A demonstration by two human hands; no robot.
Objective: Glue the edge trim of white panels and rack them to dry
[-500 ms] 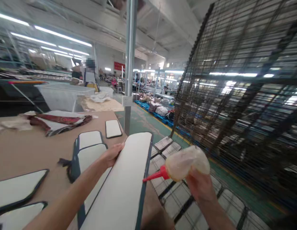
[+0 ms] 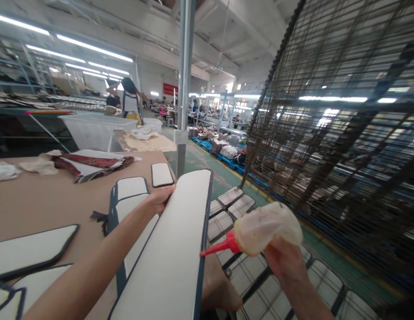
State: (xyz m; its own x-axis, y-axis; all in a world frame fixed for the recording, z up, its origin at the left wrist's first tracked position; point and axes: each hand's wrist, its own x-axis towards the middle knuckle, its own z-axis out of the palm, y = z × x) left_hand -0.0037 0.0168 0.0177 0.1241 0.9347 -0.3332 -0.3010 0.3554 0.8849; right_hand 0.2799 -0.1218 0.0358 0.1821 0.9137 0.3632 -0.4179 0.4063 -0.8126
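Observation:
My left hand (image 2: 162, 198) grips the left edge of a long white panel with dark blue edging (image 2: 173, 240), its far end rounded and raised off the table. A squeeze bottle (image 2: 265, 226), cloudy and yellowish with a red nozzle, is held in my right hand (image 2: 285, 258). The nozzle tip touches or nearly touches the panel's right edge. Under my left arm lie stacked white panels (image 2: 131, 189) with the same dark edging. A smaller panel (image 2: 162, 174) rests at the table's far corner.
More edged panels (image 2: 33, 249) and folded patterned fabric (image 2: 93, 162) lie on the brown table (image 2: 126, 166). Several panels sit on a wire rack (image 2: 253, 275) at the lower right. Beside it a tall wire mesh frame (image 2: 340, 115) leans. A metal post (image 2: 185, 89) stands beyond the table; a person (image 2: 130, 102) is farther back.
The view has shifted slightly, moving the background a little to the right. My hands keep their holds; the nozzle stays at the panel's right edge.

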